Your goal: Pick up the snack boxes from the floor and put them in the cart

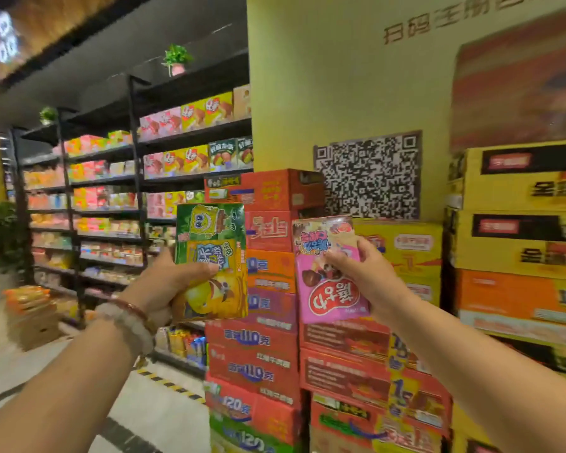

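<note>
Snack boxes: two held up in view, one per hand, both raised at arm's length and upright. The green and yellow snack box (210,261) sits in the left hand (164,286), thumb across its front face, fingers wrapped behind its lower left edge. The pink snack box (329,269) sits in the right hand (363,273), pinched along its right edge, fingers over the front near the upper half. The two boxes are apart, with a gap between them. Whether either hand carries more than one box stacked behind the front one cannot be told.

Left wrist: two bracelets (128,317), one of pale beads, one thin and reddish.

Behind and between the hands: a stack of red shipping cartons (268,361), rising from below the hands to just above the boxes; exact count unclear from blur. Beyond the right hand: yellow and orange cartons (517,243), at least three tiers. Above the right hand, a QR code poster (370,178) on the yellow wall (324,76).

Beyond the left hand: black shelving (111,191), several levels, filled with rows of packaged snacks. Two small potted plants (176,58) stand on top of it.
</note>
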Demonstrator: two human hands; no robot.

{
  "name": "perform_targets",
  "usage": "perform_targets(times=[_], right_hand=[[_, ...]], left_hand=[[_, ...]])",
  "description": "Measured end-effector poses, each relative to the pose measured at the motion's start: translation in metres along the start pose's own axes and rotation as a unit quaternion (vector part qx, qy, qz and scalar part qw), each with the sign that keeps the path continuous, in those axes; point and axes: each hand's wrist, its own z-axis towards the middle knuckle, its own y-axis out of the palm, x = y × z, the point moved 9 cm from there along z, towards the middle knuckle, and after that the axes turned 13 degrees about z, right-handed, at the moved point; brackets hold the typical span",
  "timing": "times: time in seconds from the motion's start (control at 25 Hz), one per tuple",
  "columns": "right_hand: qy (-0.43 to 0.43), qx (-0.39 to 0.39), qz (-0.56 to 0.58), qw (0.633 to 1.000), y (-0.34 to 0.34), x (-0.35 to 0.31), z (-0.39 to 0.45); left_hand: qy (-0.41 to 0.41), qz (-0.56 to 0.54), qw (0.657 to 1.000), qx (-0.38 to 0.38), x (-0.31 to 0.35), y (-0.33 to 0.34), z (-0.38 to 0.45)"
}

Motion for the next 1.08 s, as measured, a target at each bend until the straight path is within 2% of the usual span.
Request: perform_targets(times=[0.2, 0.44, 0.64, 0.76, 1.08], right_hand=[[-0.030, 0.129, -0.077, 0.988, -0.174, -0.081, -0.061], [-0.093, 0.278, -0.121, 0.949, -0.338, -0.169, -0.147], [-0.148, 0.391, -0.151, 0.896, -0.445, -0.224, -0.220], [-0.178, 0.458, -0.185, 0.851, -0.493, -0.262, -0.265], [-0.220, 0.590, -0.241, 0.739, -0.565, -0.337, -0.407]], left_hand=[[0.020, -0.061, 0.990, -0.128, 0.003, 0.207, 0.024], [0.002, -0.095, 0.951, -0.295, 0.013, 0.444, 0.018], [0.022, -0.136, 0.893, -0.428, 0.041, 0.617, 0.004], [0.046, -0.155, 0.840, -0.518, 0.067, 0.710, -0.016], [0.060, -0.196, 0.719, -0.664, 0.106, 0.909, -0.125]])
